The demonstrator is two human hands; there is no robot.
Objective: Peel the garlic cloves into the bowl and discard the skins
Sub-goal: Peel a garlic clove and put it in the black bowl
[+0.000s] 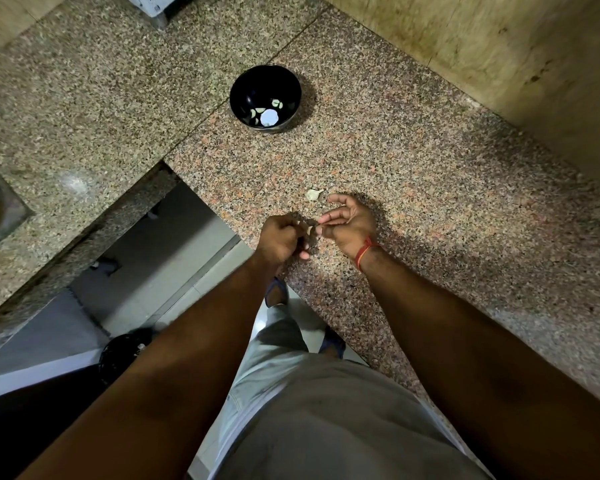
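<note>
bare counter (257,161) up to bowl (243,88)

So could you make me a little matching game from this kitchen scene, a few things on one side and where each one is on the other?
Things:
1. black bowl
2. loose garlic clove
3. red thread band
4. dark bin

Places:
A. on the floor below the counter
B. on the right wrist
C. far back on the granite counter
D. on the counter just beyond the hands

Pairs: 1-C, 2-D, 3-B, 4-A

Dim, warm indoor light; a glare patch sat on the granite counter (73,183) at left. Hands cast soft shadows to the right. Wide-angle bending at edges, and corners looked soft and blurred.
</note>
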